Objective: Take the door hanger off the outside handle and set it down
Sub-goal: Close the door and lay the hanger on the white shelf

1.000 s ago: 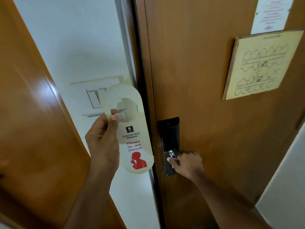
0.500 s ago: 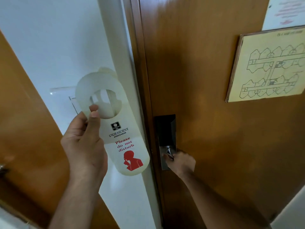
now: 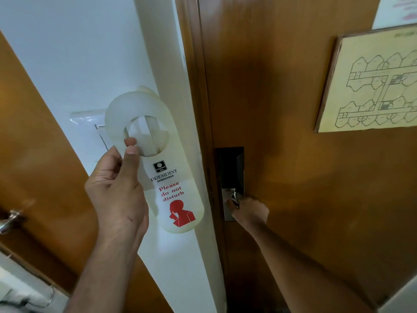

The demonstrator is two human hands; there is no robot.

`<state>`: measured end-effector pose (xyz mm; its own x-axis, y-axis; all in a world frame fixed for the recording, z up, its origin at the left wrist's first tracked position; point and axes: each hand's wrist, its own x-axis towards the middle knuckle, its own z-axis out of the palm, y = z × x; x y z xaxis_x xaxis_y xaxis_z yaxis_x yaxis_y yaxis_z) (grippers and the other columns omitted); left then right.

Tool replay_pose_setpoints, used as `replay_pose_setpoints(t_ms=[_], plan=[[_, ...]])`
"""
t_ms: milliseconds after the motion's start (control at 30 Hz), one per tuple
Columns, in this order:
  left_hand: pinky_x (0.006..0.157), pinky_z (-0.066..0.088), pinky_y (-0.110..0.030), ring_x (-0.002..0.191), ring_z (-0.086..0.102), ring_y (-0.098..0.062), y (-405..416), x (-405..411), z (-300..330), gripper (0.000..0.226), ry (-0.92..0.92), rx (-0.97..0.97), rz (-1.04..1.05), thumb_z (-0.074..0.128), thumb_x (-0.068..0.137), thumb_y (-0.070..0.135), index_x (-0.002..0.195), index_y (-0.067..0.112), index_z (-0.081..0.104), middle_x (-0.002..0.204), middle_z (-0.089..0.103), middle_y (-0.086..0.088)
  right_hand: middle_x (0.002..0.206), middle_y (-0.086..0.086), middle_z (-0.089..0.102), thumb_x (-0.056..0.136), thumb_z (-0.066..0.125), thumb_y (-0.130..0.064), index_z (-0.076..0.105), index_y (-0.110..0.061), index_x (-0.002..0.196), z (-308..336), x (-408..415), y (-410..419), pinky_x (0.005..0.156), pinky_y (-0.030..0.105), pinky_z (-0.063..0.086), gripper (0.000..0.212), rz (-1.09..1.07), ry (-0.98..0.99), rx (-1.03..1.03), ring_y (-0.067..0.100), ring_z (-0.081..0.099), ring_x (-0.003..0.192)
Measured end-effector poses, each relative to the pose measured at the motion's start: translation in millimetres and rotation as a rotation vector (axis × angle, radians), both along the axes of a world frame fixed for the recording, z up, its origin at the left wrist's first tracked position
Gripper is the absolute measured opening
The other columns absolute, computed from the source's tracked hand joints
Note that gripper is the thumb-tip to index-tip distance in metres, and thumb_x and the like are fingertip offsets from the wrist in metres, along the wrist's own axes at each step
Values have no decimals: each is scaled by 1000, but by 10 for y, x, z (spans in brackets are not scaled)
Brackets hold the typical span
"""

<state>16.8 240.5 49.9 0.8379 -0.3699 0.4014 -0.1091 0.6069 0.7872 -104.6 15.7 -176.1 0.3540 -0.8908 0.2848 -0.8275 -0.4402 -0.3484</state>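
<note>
A cream plastic door hanger point(image 3: 173, 190) with a round hole at the top and red "Please do not disturb" lettering is held upright in the air, in front of the white wall. My left hand point(image 3: 117, 190) pinches it at the lower edge of the hole, thumb in front. My right hand point(image 3: 249, 211) is closed around the metal door handle point(image 3: 233, 197) on the brown wooden door point(image 3: 293, 109), below a dark lock plate point(image 3: 230, 168). Most of the handle is hidden under my fingers.
A white door frame post point(image 3: 180, 64) runs down beside the hanger. A light switch plate point(image 3: 90, 118) sits on the wall behind it. A second wooden door point(image 3: 45, 166) with a metal handle point(image 3: 10, 219) is at the left. A framed floor plan point(image 3: 372, 82) hangs on the main door.
The view has shifted closer to the door and slightly right. My left hand keeps the hanger upright; my right hand stays on the handle. The left door's handle has come into view.
</note>
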Motion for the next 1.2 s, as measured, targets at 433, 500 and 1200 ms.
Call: replay_pose_setpoints(t_ms=[433, 500, 1200], plan=[[69, 60, -14, 86, 76, 1, 19, -24, 11, 22, -70, 8, -21, 60, 101, 11, 96, 24, 78, 90, 81, 17, 56, -7, 53, 93, 36, -69, 50, -27, 65, -19, 84, -146, 49, 23, 44, 53, -1, -36, 1, 9, 54, 50], [67, 59, -13, 84, 76, 1, 26, -24, 14, 21, -91, 19, -28, 60, 102, 12, 96, 24, 77, 87, 81, 18, 56, -7, 52, 93, 36, -70, 48, -26, 63, -2, 78, -140, 49, 23, 44, 54, 6, -43, 7, 10, 54, 49], [60, 62, -30, 81, 79, -16, -483, -1016, 123, 14, 91, 60, -313, 65, 100, 27, 87, 24, 70, 87, 81, 5, 110, 16, 73, 89, 48, -63, 65, -10, 119, 1178, -1119, 974, 89, 48, 57, 63, 340, -1481, 505, 35, 69, 106]])
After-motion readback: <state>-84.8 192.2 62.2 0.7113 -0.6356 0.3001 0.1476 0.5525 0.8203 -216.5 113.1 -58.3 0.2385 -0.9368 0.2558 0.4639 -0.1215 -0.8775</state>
